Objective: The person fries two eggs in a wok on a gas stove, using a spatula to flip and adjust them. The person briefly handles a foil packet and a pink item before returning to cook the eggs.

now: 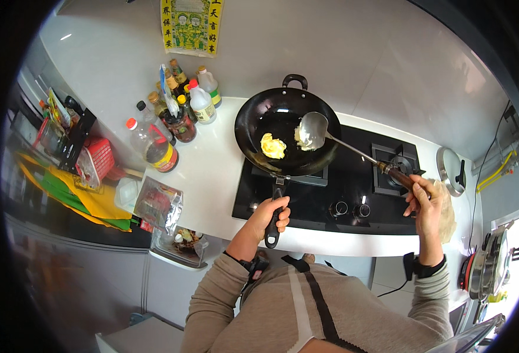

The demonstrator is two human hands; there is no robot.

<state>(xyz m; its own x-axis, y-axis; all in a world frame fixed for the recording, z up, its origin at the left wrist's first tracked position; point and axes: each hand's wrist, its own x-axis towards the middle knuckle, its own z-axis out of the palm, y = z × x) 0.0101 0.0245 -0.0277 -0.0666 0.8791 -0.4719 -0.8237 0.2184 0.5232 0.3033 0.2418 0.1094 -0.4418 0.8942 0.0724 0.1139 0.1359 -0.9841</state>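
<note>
My left hand [273, 216] is closed around the black handle of a dark wok [250, 119], which sits over the left burner of the black gas hob [303, 212]. With my right hand [425, 200] I hold the wooden handle of a metal wok spatula [314, 130]. Its broad blade is inside the wok, partly covering a pale yellow piece of food that looks like cooked egg [298, 141]. A second yellow piece, also like egg [273, 146], lies apart from it, to the left on the wok's bottom.
Several sauce and oil bottles [203, 103] stand left of the wok. A silvery plastic packet [160, 205] lies at the counter's left edge, above a scrap bin [186, 242]. Right are the other burner [400, 170], a steel lid [449, 172] and a beige cloth or bag [447, 216].
</note>
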